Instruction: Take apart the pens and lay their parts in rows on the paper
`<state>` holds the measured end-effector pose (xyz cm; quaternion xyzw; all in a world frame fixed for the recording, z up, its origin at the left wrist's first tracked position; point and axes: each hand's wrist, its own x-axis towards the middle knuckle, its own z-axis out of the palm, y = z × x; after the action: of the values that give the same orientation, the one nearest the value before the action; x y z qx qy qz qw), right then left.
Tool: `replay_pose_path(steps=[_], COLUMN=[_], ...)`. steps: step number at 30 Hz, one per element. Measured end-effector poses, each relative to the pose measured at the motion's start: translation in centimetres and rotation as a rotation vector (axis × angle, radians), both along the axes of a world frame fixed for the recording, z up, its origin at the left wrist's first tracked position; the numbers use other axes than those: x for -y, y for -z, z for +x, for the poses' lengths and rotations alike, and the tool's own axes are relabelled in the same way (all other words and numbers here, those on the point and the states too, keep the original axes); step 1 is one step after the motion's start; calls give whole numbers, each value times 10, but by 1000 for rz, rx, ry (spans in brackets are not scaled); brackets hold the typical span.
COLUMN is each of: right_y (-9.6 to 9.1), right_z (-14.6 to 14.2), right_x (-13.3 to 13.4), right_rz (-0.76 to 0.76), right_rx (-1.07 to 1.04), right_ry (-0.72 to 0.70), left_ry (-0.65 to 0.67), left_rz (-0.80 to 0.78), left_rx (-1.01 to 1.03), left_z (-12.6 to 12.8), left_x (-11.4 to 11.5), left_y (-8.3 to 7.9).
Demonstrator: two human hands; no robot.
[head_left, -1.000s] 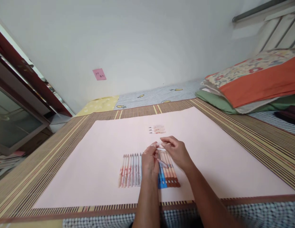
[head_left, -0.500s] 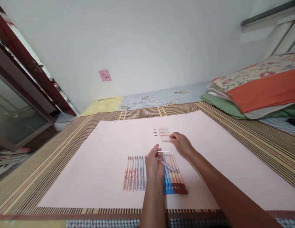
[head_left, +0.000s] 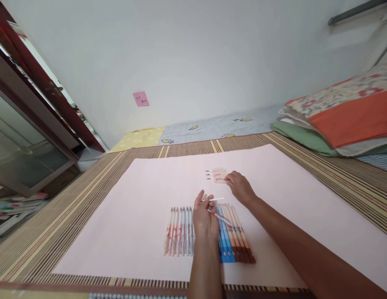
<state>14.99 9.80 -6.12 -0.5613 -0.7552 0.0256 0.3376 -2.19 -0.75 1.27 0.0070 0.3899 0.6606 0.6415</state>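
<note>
My left hand (head_left: pixel 204 216) is closed on a slim pen (head_left: pixel 223 218) and a thin white refill (head_left: pixel 215 199), above a row of pens (head_left: pixel 180 231) laid side by side on a pale pink sheet (head_left: pixel 134 216). Blue and brown pens (head_left: pixel 233 241) lie at the right end of that row. My right hand (head_left: pixel 241 187) reaches forward, fingers pinched on a small clear cap (head_left: pixel 220 180) beside a few pen caps (head_left: pixel 216 173) lying further back on the sheet.
The pink sheet rests on a striped woven mat (head_left: pixel 56 232). Folded bedding and a pillow (head_left: pixel 343 112) are stacked at the right. A pink sticky note (head_left: pixel 140 99) is on the white wall. A glass cabinet door (head_left: pixel 28 145) stands at the left.
My right hand left the pen held in my left hand and moved forward with a cap to the small group of caps. The camera shifted slightly left.
</note>
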Motion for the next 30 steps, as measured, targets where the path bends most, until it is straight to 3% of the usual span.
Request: replay_pose_path(steps=[23, 27, 30], right_y=[-14, -15, -25], right_z=[-7, -8, -9], right_x=[3, 5, 16], right_rz=[-15, 15, 2], right_rx=[182, 97, -131], right_ry=[90, 92, 57], left_ry=[51, 53, 46], left_rz=[14, 20, 24], left_rx=[-7, -8, -26], left_z=[-1, -1, -1], left_x=[1, 0, -1], left_y=[-1, 1, 2])
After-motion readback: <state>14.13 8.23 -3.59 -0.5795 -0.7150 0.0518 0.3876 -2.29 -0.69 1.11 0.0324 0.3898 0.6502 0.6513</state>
